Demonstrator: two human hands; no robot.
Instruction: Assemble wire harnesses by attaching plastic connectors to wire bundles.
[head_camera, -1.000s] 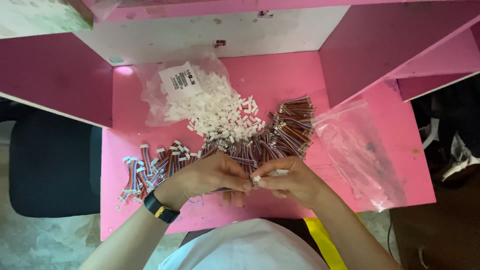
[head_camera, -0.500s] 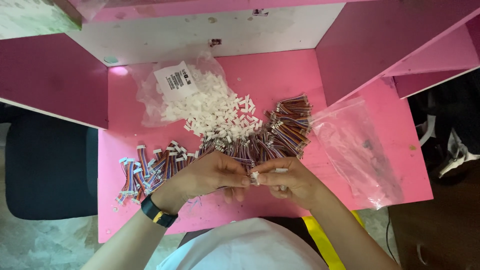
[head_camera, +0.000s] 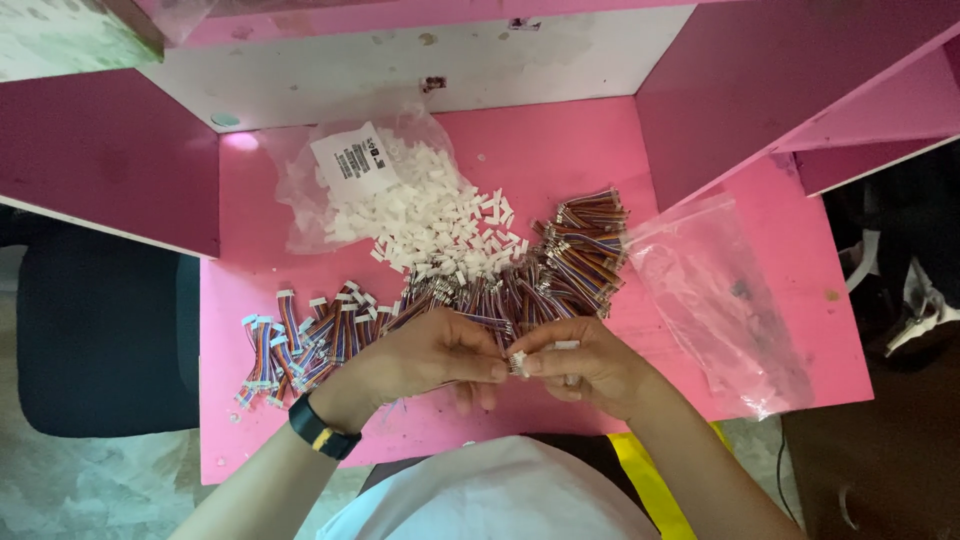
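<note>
Hands meet near the desk's (head_camera: 250, 420) front edge: my left hand (head_camera: 430, 355) and right hand (head_camera: 585, 365) pinch one small white connector (head_camera: 518, 362) between fingertips. One clear bag (head_camera: 340, 190) at the back spills white housings (head_camera: 430, 225), too many to count. Loose wire bundles (head_camera: 560, 265) lie mid-desk, finished ones (head_camera: 300, 345) left. A second bag (head_camera: 720, 300), at the right edge, looks empty.

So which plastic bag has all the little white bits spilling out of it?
The crumpled bag with the white label at the back left; white connectors pour from it. The other clear bag, on the right, lies flat, looking nearly empty.
</note>
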